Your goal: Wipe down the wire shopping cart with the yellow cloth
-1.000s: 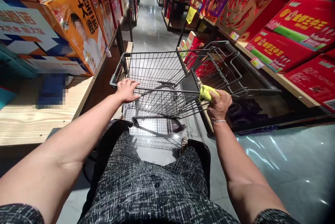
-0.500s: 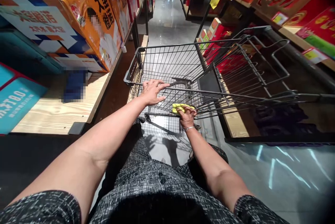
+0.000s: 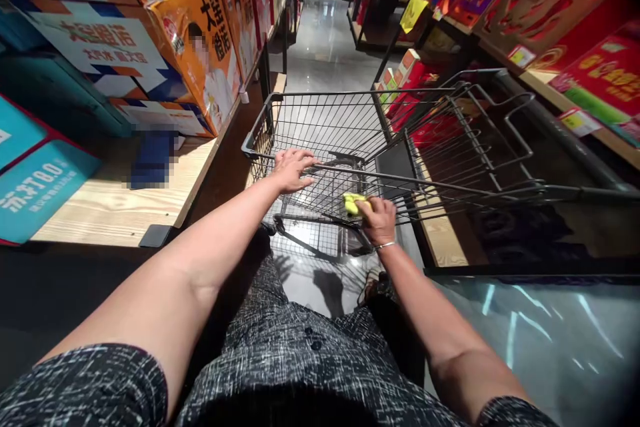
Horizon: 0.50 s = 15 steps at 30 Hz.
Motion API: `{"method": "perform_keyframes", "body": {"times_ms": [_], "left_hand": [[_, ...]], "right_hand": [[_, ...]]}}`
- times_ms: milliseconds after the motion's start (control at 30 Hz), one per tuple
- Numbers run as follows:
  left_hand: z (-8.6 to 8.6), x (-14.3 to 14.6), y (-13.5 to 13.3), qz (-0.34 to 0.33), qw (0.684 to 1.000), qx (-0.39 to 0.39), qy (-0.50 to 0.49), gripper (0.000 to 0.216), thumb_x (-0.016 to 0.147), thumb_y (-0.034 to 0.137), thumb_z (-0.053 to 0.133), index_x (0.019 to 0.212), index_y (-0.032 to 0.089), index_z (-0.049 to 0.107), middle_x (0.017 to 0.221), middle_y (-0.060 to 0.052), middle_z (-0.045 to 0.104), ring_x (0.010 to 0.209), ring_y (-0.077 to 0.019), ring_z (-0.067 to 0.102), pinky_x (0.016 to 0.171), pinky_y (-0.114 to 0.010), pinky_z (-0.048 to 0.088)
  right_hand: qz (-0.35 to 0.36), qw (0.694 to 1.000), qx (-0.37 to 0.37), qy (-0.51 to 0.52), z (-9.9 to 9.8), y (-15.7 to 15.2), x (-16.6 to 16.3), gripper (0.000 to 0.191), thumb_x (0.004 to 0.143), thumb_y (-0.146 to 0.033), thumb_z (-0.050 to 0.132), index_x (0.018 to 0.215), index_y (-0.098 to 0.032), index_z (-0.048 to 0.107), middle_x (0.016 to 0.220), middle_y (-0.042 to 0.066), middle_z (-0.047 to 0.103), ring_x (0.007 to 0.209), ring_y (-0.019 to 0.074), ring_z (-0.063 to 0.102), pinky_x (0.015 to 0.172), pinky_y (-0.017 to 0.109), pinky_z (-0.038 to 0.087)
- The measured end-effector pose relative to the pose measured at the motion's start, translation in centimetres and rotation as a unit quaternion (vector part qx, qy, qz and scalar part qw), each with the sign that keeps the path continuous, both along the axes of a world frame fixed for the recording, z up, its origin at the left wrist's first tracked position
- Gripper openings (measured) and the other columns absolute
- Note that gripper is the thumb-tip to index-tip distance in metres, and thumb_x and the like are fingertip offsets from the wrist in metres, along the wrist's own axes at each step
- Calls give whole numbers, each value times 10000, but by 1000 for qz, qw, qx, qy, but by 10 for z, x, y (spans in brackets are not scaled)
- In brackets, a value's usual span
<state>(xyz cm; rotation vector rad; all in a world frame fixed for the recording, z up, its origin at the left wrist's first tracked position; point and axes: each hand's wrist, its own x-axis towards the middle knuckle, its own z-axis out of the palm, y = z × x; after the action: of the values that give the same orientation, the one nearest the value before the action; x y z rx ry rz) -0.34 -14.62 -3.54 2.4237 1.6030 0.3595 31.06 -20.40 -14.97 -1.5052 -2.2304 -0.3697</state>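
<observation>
A dark wire shopping cart [image 3: 320, 120] stands sideways in front of me. On its near top rail rests my left hand [image 3: 293, 170], palm down, with the fingers stretched and spread over the edge. Lower down, against the near wire side, my right hand [image 3: 381, 219] is closed on a yellow cloth [image 3: 354, 202]. The cloth is bunched up and partly hidden by the fingers. It appears to touch the side wires. A thin bracelet [image 3: 385, 246] circles the right wrist.
Orange and white cartons [image 3: 200, 54] are stacked on a wooden shelf [image 3: 120, 210] at left. Red gift boxes [image 3: 607, 67] fill shelves at right, close to the cart's handle end. A grey floor aisle [image 3: 323, 34] runs ahead between the shelves.
My right hand has slid right along the cart's side with the yellow cloth, which is more bunched now. My left hand stays on the rail. The view has shifted slightly.
</observation>
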Motion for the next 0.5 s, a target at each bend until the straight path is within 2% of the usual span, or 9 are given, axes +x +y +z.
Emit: {"method": "perform_keyframes", "body": {"times_ms": [100,167,200,267,333,433,500], "left_hand": [[4,-3,4,19,999,-4,28,457,841,444,619,1292,376,598,1443,-2,479,1374,-306,316,1115,-510,195],[8,1,4,35,998,2,56,482,831,452,633,1302,354,599,1472,-29,437,1410,-333,260,1140,-536,147],[9,5,3,37,997,8,65,528,824,458,642,1336,346,575,1499,-39,400,1431,-345,222,1151,-545,120],[10,16,0,15,998,15,65,658,828,475,637,1447,343,458,1549,-49,327,1456,-344,174,1169,-544,75],[8,28,-4,-20,999,11,48,761,839,485,623,1524,348,320,1556,-52,319,1449,-323,207,1180,-531,43],[2,37,-7,-38,999,9,24,765,829,477,638,1514,360,318,1526,-44,366,1416,-313,273,1176,-520,29],[0,38,-7,-39,999,9,17,743,811,467,658,1485,371,359,1522,-32,373,1407,-311,282,1165,-510,57]], "right_hand": [[-27,987,148,49,49,4,37,330,868,-176,557,1129,-303,712,1175,64,603,1065,242,461,929,407,392],[-40,974,208,78,67,7,53,315,873,-200,558,1135,-297,703,1201,65,574,1107,253,456,948,435,392],[-47,969,223,91,70,9,57,304,878,-213,558,1131,-299,703,1207,65,565,1125,259,451,952,444,388],[-55,969,217,103,59,11,55,275,892,-236,553,1103,-310,713,1194,61,569,1130,263,441,956,450,367],[-67,980,159,95,33,11,43,258,901,-243,547,1062,-327,730,1160,57,590,1095,258,434,951,451,335],[-80,995,-6,53,-15,4,14,300,894,-217,531,1063,-346,743,1175,67,600,1063,267,417,940,456,291],[-94,990,-105,31,-39,-1,-4,351,901,-207,505,1122,-361,730,1255,77,573,1114,295,395,962,472,264]]}}
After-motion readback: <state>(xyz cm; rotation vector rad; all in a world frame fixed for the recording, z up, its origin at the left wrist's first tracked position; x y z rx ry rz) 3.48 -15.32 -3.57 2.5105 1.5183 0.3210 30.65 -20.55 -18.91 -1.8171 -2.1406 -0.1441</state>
